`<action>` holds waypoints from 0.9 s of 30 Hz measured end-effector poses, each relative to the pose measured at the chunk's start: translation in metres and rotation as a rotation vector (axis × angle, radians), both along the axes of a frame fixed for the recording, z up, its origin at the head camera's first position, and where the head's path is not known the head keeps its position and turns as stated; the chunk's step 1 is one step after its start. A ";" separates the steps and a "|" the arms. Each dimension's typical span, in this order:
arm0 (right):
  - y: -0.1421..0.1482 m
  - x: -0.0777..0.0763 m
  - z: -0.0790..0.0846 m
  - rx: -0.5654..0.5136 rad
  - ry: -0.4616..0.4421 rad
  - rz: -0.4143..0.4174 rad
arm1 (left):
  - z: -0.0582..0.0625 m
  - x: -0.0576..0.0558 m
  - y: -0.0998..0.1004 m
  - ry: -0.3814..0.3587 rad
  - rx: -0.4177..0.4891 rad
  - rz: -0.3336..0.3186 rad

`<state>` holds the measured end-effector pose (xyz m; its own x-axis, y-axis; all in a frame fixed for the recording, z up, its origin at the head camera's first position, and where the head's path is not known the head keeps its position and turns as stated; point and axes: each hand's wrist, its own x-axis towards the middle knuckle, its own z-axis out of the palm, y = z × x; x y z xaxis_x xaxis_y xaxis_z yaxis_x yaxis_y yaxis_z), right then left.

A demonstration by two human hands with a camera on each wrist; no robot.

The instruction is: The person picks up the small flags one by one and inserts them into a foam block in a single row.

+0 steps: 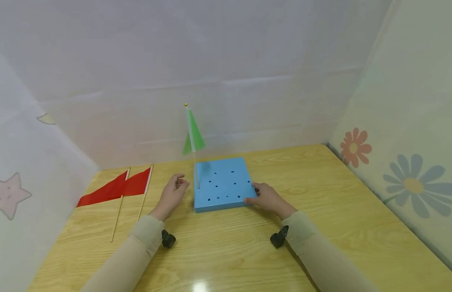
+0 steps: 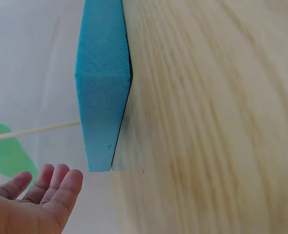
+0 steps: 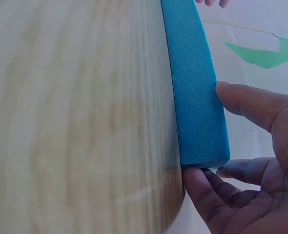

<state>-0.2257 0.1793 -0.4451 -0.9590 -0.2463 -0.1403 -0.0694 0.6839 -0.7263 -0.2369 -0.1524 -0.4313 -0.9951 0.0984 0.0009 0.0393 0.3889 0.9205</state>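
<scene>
A blue foam block (image 1: 226, 170) with several small holes in its top lies on the table. A green flag (image 1: 194, 132) stands in a hole near its left edge, leaning slightly left, with a gold ball at the tip. My right hand (image 1: 267, 198) holds the block's right front corner, thumb on the top edge and fingers against the right side. My left hand (image 1: 172, 194) hovers just left of the block, its fingers (image 2: 66, 190) loosely bent and nothing between them. The block's blue side (image 3: 197, 97) fills the middle of the right wrist view.
Two red flags, one (image 1: 138, 182) partly over the other (image 1: 103, 192), lie on the wooden table (image 1: 211, 251) left of my left hand. A pale curtain (image 1: 248, 101) hangs behind the table, and a flower-printed sheet (image 1: 412, 121) borders its right side.
</scene>
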 end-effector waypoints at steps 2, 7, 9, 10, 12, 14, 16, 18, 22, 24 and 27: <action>-0.001 0.000 -0.001 -0.002 -0.008 -0.001 | 0.002 0.005 -0.005 -0.026 0.033 -0.004; -0.001 -0.002 -0.005 -0.008 -0.018 0.007 | 0.007 0.020 -0.016 -0.051 0.051 -0.002; -0.001 -0.004 -0.005 -0.005 -0.014 0.017 | 0.009 0.024 -0.021 -0.060 0.054 0.003; -0.001 -0.005 -0.005 -0.003 -0.012 0.023 | 0.009 0.025 -0.023 -0.066 0.058 0.008; -0.001 -0.007 -0.007 0.003 -0.010 0.035 | 0.010 0.029 -0.028 -0.071 0.056 0.016; -0.001 -0.008 -0.007 0.008 -0.013 0.044 | 0.013 0.034 -0.033 -0.081 0.052 0.023; -0.001 -0.008 -0.008 0.010 -0.018 0.051 | 0.015 0.038 -0.041 -0.088 0.043 0.026; -0.001 -0.008 -0.009 0.013 -0.020 0.055 | 0.019 0.042 -0.051 -0.100 0.036 0.035; 0.001 -0.007 -0.007 0.015 -0.023 0.057 | 0.024 0.044 -0.069 -0.121 0.024 0.060; 0.002 -0.007 -0.005 0.005 -0.025 0.049 | 0.026 0.045 -0.076 -0.122 0.016 0.066; 0.003 -0.007 -0.004 -0.003 -0.021 0.053 | 0.028 0.048 -0.085 -0.123 -0.003 0.071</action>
